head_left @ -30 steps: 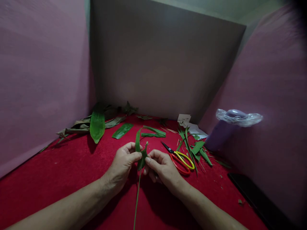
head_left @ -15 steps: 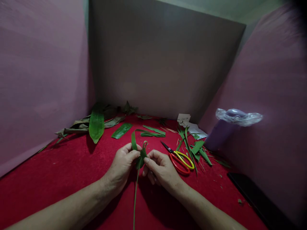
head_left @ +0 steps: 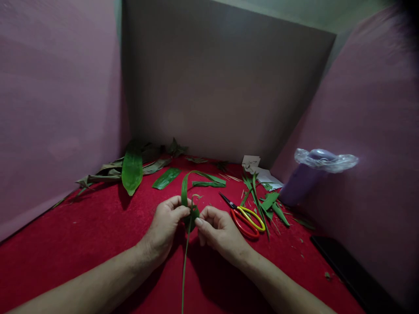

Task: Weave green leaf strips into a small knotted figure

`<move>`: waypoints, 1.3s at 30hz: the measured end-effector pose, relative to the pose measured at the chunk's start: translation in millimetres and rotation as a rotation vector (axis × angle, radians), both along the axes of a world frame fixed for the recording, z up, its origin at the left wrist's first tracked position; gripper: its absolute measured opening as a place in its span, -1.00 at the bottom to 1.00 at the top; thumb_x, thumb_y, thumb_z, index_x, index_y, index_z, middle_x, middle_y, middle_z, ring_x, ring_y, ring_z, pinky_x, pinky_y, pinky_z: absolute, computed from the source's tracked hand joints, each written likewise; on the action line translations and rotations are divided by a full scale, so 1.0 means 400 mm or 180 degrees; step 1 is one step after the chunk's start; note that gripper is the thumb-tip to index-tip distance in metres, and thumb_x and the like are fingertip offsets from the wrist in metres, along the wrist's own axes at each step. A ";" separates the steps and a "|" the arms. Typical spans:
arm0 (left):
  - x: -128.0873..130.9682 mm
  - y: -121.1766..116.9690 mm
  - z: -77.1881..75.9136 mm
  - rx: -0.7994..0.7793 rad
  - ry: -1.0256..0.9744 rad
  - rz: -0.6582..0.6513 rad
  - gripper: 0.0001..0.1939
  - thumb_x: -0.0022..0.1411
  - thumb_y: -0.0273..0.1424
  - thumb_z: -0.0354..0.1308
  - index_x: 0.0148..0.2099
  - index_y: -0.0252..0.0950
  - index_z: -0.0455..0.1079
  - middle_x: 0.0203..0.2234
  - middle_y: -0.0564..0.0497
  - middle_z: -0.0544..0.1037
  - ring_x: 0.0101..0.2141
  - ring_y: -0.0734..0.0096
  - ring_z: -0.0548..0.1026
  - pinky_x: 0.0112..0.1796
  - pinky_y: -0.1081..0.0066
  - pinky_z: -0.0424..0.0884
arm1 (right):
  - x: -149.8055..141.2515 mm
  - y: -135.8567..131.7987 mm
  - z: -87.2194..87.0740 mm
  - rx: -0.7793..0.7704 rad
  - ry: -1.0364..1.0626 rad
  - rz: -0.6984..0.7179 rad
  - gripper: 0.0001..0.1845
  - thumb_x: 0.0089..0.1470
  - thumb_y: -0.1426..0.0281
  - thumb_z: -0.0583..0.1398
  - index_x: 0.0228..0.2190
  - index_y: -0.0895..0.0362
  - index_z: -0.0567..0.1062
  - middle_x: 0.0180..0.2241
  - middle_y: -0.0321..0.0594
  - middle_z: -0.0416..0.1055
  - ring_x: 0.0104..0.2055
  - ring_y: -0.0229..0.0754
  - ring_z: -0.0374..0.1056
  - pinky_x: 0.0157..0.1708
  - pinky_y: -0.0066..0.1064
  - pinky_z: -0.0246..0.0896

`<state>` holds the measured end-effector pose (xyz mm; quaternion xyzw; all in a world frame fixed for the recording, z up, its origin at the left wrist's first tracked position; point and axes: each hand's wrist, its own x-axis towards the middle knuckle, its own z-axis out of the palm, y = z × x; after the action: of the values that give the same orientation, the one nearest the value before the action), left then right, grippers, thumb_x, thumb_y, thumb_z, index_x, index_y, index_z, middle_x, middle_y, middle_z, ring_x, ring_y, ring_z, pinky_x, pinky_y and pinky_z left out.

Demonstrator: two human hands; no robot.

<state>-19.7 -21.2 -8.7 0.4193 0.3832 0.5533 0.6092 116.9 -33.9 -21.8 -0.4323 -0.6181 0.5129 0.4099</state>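
Between my two hands is a small folded green leaf piece point(head_left: 192, 221). My left hand point(head_left: 167, 224) pinches its left side with thumb and fingers. A long leaf strip point(head_left: 184, 189) rises from that grip and curls over to the right. My right hand point(head_left: 218, 230) has thumb and forefinger closed at the folded piece's right edge. From the piece a thin stem-like strand point(head_left: 185, 270) hangs down toward me, and a small curled tip sticks up at its top. Scissors point(head_left: 245, 218) with one red and one yellow handle lie right of my right hand.
Cut leaf strips point(head_left: 273, 203) and white paper point(head_left: 266, 178) lie at the right, before a purple bin point(head_left: 299, 185) lined with clear plastic. A broad leaf point(head_left: 132, 172) and dried leaves stand at back left. A black flat object point(head_left: 347, 266) lies at the right edge.
The curled tip above the folded piece has changed from an upright loop to a lower, bent shape. The long strip now arcs further up and right. Both hands have shifted only slightly.
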 end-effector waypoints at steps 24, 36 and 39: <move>0.003 -0.006 -0.014 -0.0126 0.0440 -0.0236 -0.87 -0.13 -0.42 0.28 -0.49 -0.37 0.40 -0.72 0.04 0.46 -0.70 0.51 0.35 -0.65 0.52 0.22 | -0.003 0.021 -0.027 -0.0256 0.0679 -0.0033 -0.71 -0.01 0.20 0.15 -0.50 0.10 0.18 -0.75 -0.46 0.30 -0.83 -0.49 -0.05 -0.83 -0.65 -0.24; 0.008 -0.008 -0.025 -0.0106 0.0458 -0.0185 -0.88 -0.12 -0.44 0.25 -0.51 -0.38 0.39 -0.73 0.06 0.44 -0.70 0.53 0.35 -0.64 0.53 0.23 | 0.014 0.028 -0.014 -0.0527 0.0444 0.0139 -0.65 -0.07 0.13 0.18 -0.50 0.10 0.16 -0.71 -0.42 0.36 -0.85 -0.47 0.00 -0.90 -0.67 -0.22; 0.006 -0.007 -0.021 -0.0100 0.0446 -0.0217 -0.89 -0.12 -0.46 0.25 -0.50 -0.39 0.38 -0.73 0.06 0.44 -0.71 0.55 0.34 -0.64 0.53 0.23 | 0.016 0.030 -0.017 -0.0442 0.0338 0.0109 -0.66 -0.06 0.14 0.18 -0.51 0.11 0.19 -0.69 -0.40 0.36 -0.84 -0.46 0.02 -0.90 -0.66 -0.20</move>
<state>-17.3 -24.1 -17.2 0.4601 0.4190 0.4955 0.6059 123.3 -22.0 -28.7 -0.4213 -0.5658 0.5836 0.4023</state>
